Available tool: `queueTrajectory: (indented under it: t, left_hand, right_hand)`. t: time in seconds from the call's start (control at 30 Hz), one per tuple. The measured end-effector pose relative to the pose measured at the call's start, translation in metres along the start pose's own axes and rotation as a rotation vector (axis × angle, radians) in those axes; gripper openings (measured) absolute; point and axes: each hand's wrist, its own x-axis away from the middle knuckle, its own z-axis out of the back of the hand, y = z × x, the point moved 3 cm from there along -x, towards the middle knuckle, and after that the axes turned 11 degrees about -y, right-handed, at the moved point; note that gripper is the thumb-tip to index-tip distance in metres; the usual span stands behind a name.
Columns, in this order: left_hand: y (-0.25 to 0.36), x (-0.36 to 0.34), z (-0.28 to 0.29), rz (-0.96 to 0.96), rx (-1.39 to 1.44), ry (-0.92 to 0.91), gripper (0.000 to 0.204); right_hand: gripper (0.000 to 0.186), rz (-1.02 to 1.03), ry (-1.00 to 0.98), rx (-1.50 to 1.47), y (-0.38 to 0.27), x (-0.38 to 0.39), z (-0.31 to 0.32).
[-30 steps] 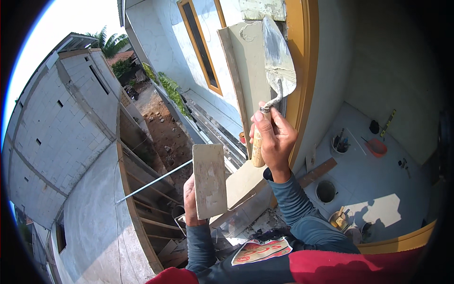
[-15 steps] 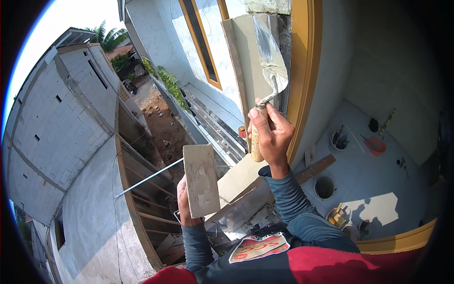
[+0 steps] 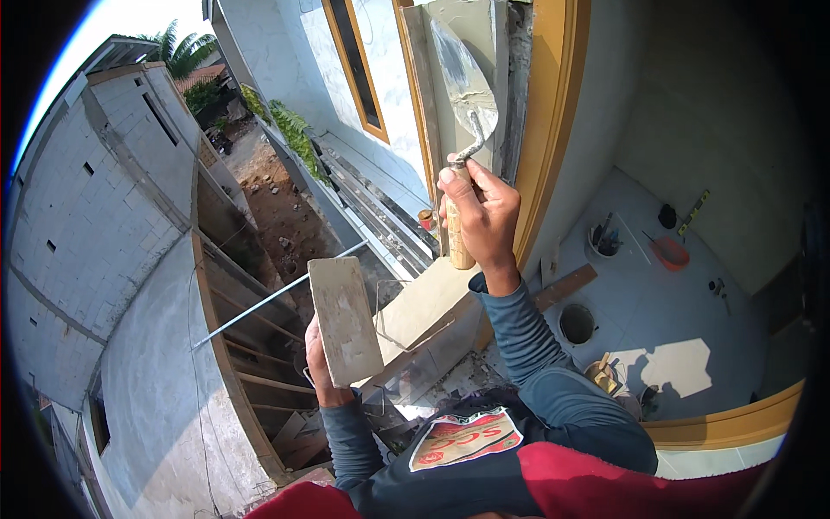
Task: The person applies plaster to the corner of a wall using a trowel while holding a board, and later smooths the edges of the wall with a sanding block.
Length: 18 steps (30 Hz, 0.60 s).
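My right hand (image 3: 491,218) is wrapped round the wooden handle of a pointed trowel (image 3: 461,80). The trowel's blade lies against a strip of wet grey plaster (image 3: 477,24) on a narrow upright face, and a smear of plaster clings to the blade near its neck. Lower left, my left hand (image 3: 318,365) grips a flat rectangular board (image 3: 345,322) from behind, so most of its fingers are hidden. Dried plaster stains the board's face. A straight batten (image 3: 418,82) edges the strip on its left.
An ochre door frame (image 3: 553,95) runs close by the right hand. Below the hands is a plastered ledge (image 3: 432,298) with a bent wire beside it. Indoors, buckets (image 3: 577,323), an orange basin (image 3: 671,253) and a spirit level (image 3: 694,213) are on the floor. A pale pole (image 3: 259,304) crosses at left.
The trowel has shifted left across the plaster strip, away from its right edge. My left hand still holds the board at about the same height. The whole view has turned slightly.
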Motion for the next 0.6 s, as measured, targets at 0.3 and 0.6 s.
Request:
queueTrajectory:
  t: [0.3,0.6]
  left_hand:
    - [-0.016,0.03,0.02,0.041,-0.031,0.076,0.048]
    - [-0.012,0.04,0.027,0.052,-0.113,0.129,0.051]
  right_hand:
    - [0.027,0.004,0.113,0.019,-0.012,0.043,0.022]
    - [0.033,-0.189,-0.07,0.036,-0.007,0.067,0.053]
